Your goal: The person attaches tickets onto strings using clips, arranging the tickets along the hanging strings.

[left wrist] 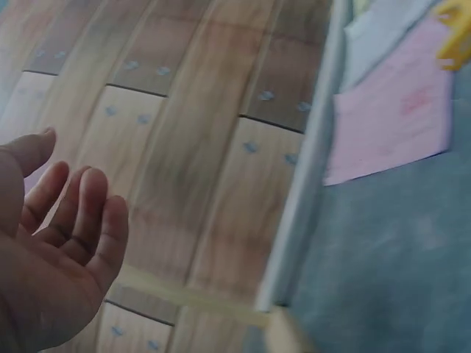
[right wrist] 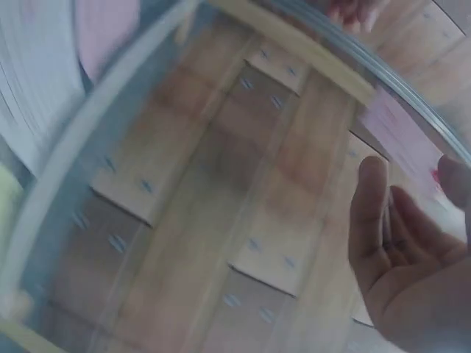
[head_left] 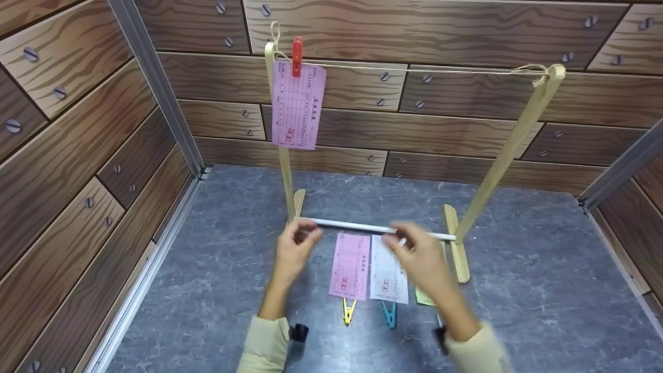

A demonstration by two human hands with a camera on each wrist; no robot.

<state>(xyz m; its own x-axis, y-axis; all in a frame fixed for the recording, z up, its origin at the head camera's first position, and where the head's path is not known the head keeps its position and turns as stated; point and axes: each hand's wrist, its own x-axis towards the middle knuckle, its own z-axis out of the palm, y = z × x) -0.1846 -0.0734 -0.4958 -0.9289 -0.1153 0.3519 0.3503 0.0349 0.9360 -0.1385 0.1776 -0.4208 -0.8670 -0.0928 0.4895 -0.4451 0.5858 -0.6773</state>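
Observation:
My left hand [head_left: 299, 246] is held up beside the left post of a small wooden drying stand, fingers loosely bent and nothing between them. In the left wrist view its palm and fingertips show bare. My right hand [head_left: 418, 254] hovers over a white paper slip [head_left: 386, 274], overlapping the stand's white crossbar [head_left: 352, 225]; the right wrist view shows its fingers relaxed, holding nothing. Beside the white slip lies a pink slip [head_left: 349, 267]. A red clothespin [head_left: 297, 57] clips another pink slip [head_left: 298, 109] to the string [head_left: 414, 70] near its left end.
Yellow [head_left: 348, 312] and blue [head_left: 388, 314] clothespins lie below the slips. A yellow-green slip [head_left: 426, 296] is partly hidden by my right forearm. The right post [head_left: 510, 155] leans outward from its foot [head_left: 458, 259]. Wood-patterned walls [head_left: 331, 127] surround the grey tabletop [head_left: 207, 290].

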